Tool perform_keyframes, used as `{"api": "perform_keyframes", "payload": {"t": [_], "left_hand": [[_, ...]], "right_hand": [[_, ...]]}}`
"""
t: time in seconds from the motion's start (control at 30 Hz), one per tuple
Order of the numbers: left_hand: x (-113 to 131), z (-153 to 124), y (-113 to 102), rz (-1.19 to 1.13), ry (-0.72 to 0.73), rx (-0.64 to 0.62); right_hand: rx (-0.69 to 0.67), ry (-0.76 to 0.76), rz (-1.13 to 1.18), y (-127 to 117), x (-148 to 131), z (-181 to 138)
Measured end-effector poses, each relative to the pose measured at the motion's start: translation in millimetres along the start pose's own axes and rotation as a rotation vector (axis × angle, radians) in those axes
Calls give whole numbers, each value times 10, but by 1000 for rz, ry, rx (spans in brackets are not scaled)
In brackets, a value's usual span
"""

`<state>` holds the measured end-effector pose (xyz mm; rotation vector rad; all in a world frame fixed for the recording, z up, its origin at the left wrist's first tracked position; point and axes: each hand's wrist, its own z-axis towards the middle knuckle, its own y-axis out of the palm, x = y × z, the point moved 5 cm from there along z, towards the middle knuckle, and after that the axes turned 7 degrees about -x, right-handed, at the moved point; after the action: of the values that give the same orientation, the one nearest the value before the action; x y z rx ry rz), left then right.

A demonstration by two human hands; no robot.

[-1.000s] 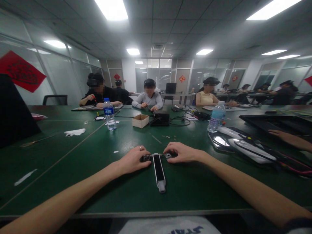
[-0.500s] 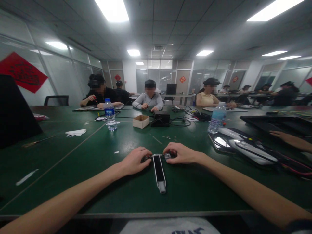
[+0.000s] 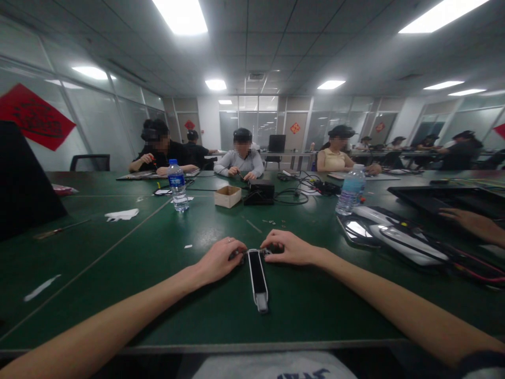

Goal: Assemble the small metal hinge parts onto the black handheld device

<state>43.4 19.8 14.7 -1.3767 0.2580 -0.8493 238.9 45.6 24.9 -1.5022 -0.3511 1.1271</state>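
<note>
A long narrow device (image 3: 259,279) with a white rim, a black inner face and a pale grey near end lies on the green table (image 3: 165,316) in front of me. At the left of its far end, my left hand (image 3: 223,258) is closed round a small metallic part, mostly hidden by the fingers. My right hand (image 3: 286,247) sits at the right of that same end, thumb and fingers pinching a small grey metal part (image 3: 267,252). What kind of parts these are I cannot make out. Several tiny metal pieces (image 3: 273,222) lie beyond my hands.
A small open box (image 3: 228,197) stands by a black block (image 3: 259,192) with cables. Two water bottles (image 3: 177,187) stand left and right. White devices (image 3: 406,245) with cords lie at right, near another person's hand (image 3: 469,223). People sit across the table.
My right hand has shifted slightly left, bringing its small metal part closer to the device's far end. My left hand has barely moved. The other person's hand at right has moved a little.
</note>
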Motion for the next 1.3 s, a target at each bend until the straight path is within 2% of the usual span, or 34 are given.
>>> {"api": "perform_keyframes", "payload": {"t": [0.1,0.2,0.3,0.4,0.53,0.73,0.87,1.13,1.3], "left_hand": [[1,8,7,7,-2,3],[2,7,4,3,-4,4],[25,6,-10,2,-5,2],[61,14,-23,14,-27,-6],[89,25,-26,38,-46,-4],[61,13,-14,32,-40,-1],[66,1,-25,32,-39,-1],[41,-18,-15,29,-13,5],[40,-20,-16,13,-11,6]], "right_hand": [[104,38,-44,-53,183,1],[242,164,-209,-124,496,-3],[255,332,-365,-146,807,24],[200,426,-425,-137,961,83],[117,423,-461,-118,939,147],[160,351,-455,-131,858,127],[216,444,-435,-162,915,80],[136,471,-371,-193,967,65],[136,421,-305,-229,791,-6]]}}
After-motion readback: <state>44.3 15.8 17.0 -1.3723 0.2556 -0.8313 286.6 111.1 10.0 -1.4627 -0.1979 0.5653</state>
